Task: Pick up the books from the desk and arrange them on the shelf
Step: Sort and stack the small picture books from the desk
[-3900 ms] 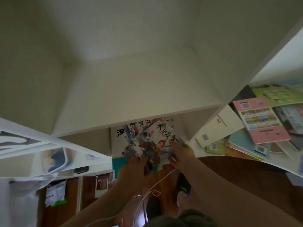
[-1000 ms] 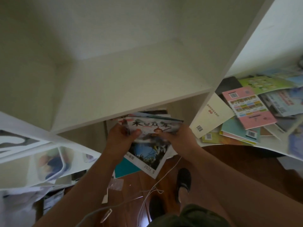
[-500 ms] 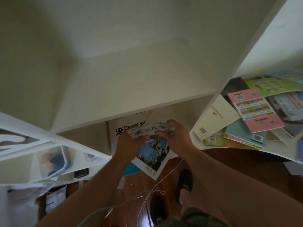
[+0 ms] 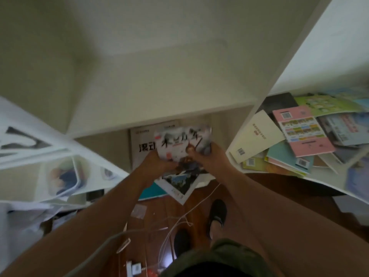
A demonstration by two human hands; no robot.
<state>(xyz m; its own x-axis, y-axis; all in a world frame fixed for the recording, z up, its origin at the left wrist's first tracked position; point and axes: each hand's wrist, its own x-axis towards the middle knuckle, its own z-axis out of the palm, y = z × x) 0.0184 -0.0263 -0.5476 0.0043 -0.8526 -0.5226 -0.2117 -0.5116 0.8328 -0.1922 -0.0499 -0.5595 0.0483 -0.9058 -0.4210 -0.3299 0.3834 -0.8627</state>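
Both hands curled | left hand (image 4: 157, 162) and right hand (image 4: 207, 156) grip magazine (image 4: 179, 144)

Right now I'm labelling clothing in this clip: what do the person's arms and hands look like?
Both forearms are bare up to the frame edge, no sleeves in view. The left hand and right hand wear no gloves; no watch, ring or band can be made out, though the picture is dim and blurred.

The shelf board (image 4: 159, 116) hides the top of the blurred magazine (image 4: 179, 144) the hands hold.
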